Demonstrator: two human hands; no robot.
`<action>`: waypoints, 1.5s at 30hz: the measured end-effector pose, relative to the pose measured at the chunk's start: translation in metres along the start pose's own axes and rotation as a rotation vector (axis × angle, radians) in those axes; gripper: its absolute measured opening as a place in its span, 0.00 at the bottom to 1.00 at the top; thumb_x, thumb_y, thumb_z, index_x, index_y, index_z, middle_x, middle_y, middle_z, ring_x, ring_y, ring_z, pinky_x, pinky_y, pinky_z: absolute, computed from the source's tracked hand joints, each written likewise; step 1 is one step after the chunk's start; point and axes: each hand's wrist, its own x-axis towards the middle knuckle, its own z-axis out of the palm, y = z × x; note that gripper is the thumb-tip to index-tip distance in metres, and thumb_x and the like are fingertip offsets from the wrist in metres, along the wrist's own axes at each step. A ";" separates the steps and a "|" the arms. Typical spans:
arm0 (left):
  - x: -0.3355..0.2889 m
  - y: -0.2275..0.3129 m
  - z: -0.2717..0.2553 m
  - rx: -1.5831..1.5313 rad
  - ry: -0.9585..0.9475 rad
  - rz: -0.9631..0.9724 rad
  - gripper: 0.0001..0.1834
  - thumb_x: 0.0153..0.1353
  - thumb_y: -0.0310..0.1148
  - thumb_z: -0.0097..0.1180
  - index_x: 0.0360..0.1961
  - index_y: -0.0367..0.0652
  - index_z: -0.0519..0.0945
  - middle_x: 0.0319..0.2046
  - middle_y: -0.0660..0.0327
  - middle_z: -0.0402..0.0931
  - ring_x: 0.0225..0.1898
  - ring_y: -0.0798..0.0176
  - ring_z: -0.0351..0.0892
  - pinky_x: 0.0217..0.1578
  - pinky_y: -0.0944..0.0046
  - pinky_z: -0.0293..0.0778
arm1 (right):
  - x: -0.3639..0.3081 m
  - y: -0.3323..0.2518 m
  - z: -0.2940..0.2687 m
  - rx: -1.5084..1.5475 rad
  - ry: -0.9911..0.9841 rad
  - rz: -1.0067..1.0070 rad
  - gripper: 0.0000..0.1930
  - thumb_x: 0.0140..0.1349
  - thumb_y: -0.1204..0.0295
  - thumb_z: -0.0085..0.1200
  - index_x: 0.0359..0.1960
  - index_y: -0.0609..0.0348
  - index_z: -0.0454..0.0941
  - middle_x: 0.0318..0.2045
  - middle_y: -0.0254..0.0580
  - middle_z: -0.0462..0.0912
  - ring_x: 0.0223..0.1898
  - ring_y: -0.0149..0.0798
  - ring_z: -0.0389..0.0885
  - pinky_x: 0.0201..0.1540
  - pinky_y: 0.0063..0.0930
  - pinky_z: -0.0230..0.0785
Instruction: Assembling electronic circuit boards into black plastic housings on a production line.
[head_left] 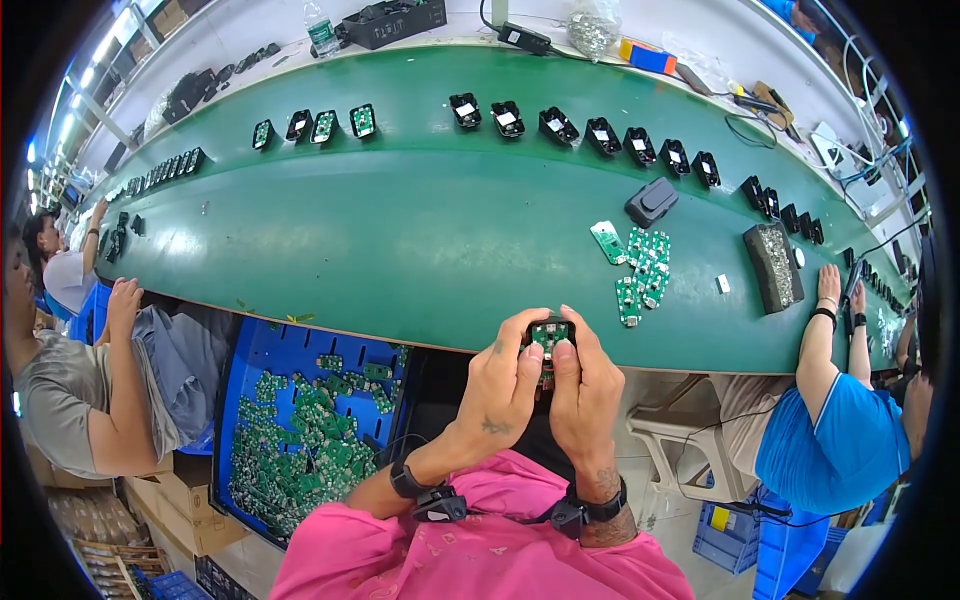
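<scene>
Close to the bench's front edge, my left hand (497, 382) and my right hand (588, 388) are both closed around a small black plastic housing (570, 326). A green circuit board (549, 338) shows in the housing, and both thumbs press on its near part. My fingers hide the housing's sides. Ahead and to the right, several loose green circuit boards (650, 268) lie in a cluster on the green bench top (420, 230). A closed-looking dark case (652, 202) lies just beyond them.
Black housings (602, 136) stand in a row along the bench's far side; some at left (323, 126) hold green boards. A blue bin (226, 420) of circuit boards is below left. A dark block (772, 268) and a small white piece (723, 284) lie right. People sit on both sides.
</scene>
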 end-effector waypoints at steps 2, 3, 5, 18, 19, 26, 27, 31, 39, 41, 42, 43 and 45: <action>0.006 -0.003 -0.003 -0.050 -0.062 0.004 0.19 0.73 0.32 0.46 0.62 0.38 0.70 0.32 0.53 0.79 0.29 0.66 0.78 0.32 0.64 0.75 | 0.000 0.002 0.000 -0.009 0.033 -0.036 0.17 0.73 0.70 0.49 0.57 0.68 0.75 0.41 0.62 0.84 0.39 0.58 0.86 0.40 0.41 0.77; 0.008 -0.001 -0.005 -0.049 -0.063 0.002 0.19 0.73 0.32 0.46 0.62 0.38 0.70 0.32 0.53 0.79 0.29 0.66 0.78 0.32 0.64 0.75 | 0.000 0.003 -0.001 -0.029 0.038 -0.027 0.18 0.72 0.70 0.49 0.58 0.68 0.75 0.40 0.62 0.84 0.39 0.58 0.86 0.40 0.41 0.77; 0.010 0.004 -0.009 -0.137 -0.164 -0.163 0.19 0.73 0.32 0.45 0.62 0.38 0.70 0.31 0.56 0.79 0.28 0.69 0.76 0.31 0.67 0.74 | 0.000 0.004 -0.001 -0.049 0.043 -0.014 0.18 0.72 0.70 0.50 0.58 0.68 0.75 0.40 0.62 0.84 0.38 0.58 0.86 0.40 0.42 0.77; 0.013 0.007 -0.010 -0.259 -0.156 -0.219 0.19 0.71 0.29 0.51 0.61 0.38 0.73 0.42 0.52 0.81 0.35 0.69 0.82 0.35 0.66 0.80 | 0.003 0.008 -0.009 -0.031 0.008 0.055 0.17 0.73 0.68 0.47 0.56 0.68 0.76 0.39 0.59 0.84 0.36 0.56 0.85 0.37 0.42 0.76; 0.013 0.008 -0.012 -0.259 -0.157 -0.218 0.19 0.71 0.29 0.51 0.61 0.38 0.73 0.42 0.52 0.81 0.35 0.69 0.82 0.35 0.66 0.80 | 0.002 0.012 -0.008 -0.084 0.110 -0.048 0.15 0.73 0.69 0.49 0.53 0.68 0.77 0.37 0.56 0.84 0.34 0.54 0.85 0.36 0.40 0.76; 0.009 0.005 -0.012 -0.297 -0.028 -0.124 0.25 0.68 0.25 0.58 0.65 0.38 0.71 0.50 0.52 0.79 0.40 0.67 0.84 0.39 0.67 0.82 | -0.005 -0.007 -0.017 -0.001 0.049 0.018 0.11 0.65 0.76 0.58 0.47 0.67 0.78 0.34 0.44 0.81 0.31 0.33 0.81 0.32 0.26 0.75; 0.009 0.009 -0.011 -0.387 0.057 -0.196 0.26 0.67 0.25 0.58 0.65 0.37 0.71 0.51 0.53 0.78 0.41 0.67 0.84 0.40 0.67 0.82 | -0.006 -0.009 -0.016 -0.002 0.049 0.018 0.11 0.65 0.76 0.58 0.47 0.67 0.78 0.34 0.44 0.81 0.31 0.33 0.81 0.32 0.26 0.75; 0.012 0.006 -0.015 -0.355 -0.010 -0.119 0.25 0.66 0.25 0.60 0.64 0.36 0.73 0.53 0.54 0.77 0.44 0.66 0.83 0.42 0.66 0.82 | -0.004 -0.018 -0.014 0.025 0.014 -0.005 0.17 0.57 0.81 0.65 0.48 0.66 0.77 0.35 0.41 0.80 0.29 0.32 0.80 0.31 0.21 0.74; 0.008 0.006 -0.027 -0.317 -0.139 -0.152 0.24 0.68 0.29 0.58 0.65 0.40 0.74 0.48 0.57 0.79 0.40 0.71 0.80 0.40 0.69 0.79 | 0.002 -0.005 -0.032 0.564 -0.181 0.466 0.10 0.58 0.80 0.66 0.36 0.63 0.76 0.25 0.33 0.80 0.23 0.21 0.76 0.22 0.14 0.63; 0.008 0.005 -0.031 -0.308 -0.209 -0.217 0.24 0.71 0.33 0.54 0.67 0.41 0.72 0.46 0.59 0.79 0.37 0.73 0.76 0.36 0.72 0.76 | 0.004 -0.006 -0.040 0.698 -0.295 0.573 0.08 0.59 0.79 0.65 0.36 0.64 0.76 0.24 0.35 0.81 0.20 0.23 0.75 0.19 0.16 0.62; 0.008 0.006 -0.032 -0.308 -0.206 -0.217 0.24 0.71 0.33 0.54 0.67 0.41 0.72 0.46 0.59 0.79 0.37 0.73 0.76 0.36 0.72 0.76 | 0.005 -0.007 -0.042 0.698 -0.297 0.572 0.08 0.59 0.79 0.65 0.36 0.64 0.76 0.24 0.35 0.81 0.20 0.23 0.75 0.19 0.16 0.62; 0.008 0.008 -0.033 -0.364 -0.216 -0.242 0.25 0.72 0.34 0.53 0.68 0.42 0.70 0.47 0.60 0.79 0.36 0.73 0.75 0.35 0.72 0.75 | 0.006 -0.008 -0.045 0.758 -0.356 0.612 0.08 0.60 0.78 0.65 0.35 0.65 0.76 0.24 0.37 0.81 0.19 0.24 0.76 0.18 0.16 0.62; 0.009 0.011 -0.034 -0.420 -0.224 -0.264 0.26 0.73 0.35 0.52 0.69 0.43 0.69 0.47 0.61 0.79 0.36 0.74 0.74 0.35 0.73 0.74 | 0.005 -0.005 -0.048 0.815 -0.417 0.650 0.07 0.60 0.78 0.64 0.34 0.65 0.77 0.25 0.38 0.82 0.18 0.25 0.76 0.17 0.17 0.62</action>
